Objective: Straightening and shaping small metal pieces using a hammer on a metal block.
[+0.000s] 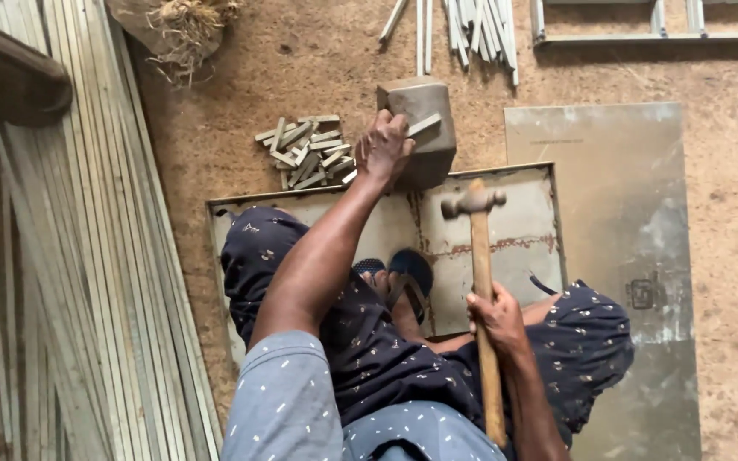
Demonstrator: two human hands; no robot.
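Observation:
My left hand (pixel 383 147) reaches forward and holds a short pale strip piece (pixel 424 125) on top of a grey metal block (pixel 427 111). My right hand (pixel 496 318) grips the wooden handle of a hammer (pixel 482 282), whose metal head (pixel 472 203) is raised just below and to the right of the block. I sit on the ground with dark patterned trousers and a blue sandal (pixel 409 271) visible between my knees.
A pile of several short cut strips (pixel 305 152) lies left of the block. Long pale strips (pixel 87 256) are stacked along the left. Metal sheets (pixel 625 213) lie under and right of me. More strips (pixel 471 26) lie at the top.

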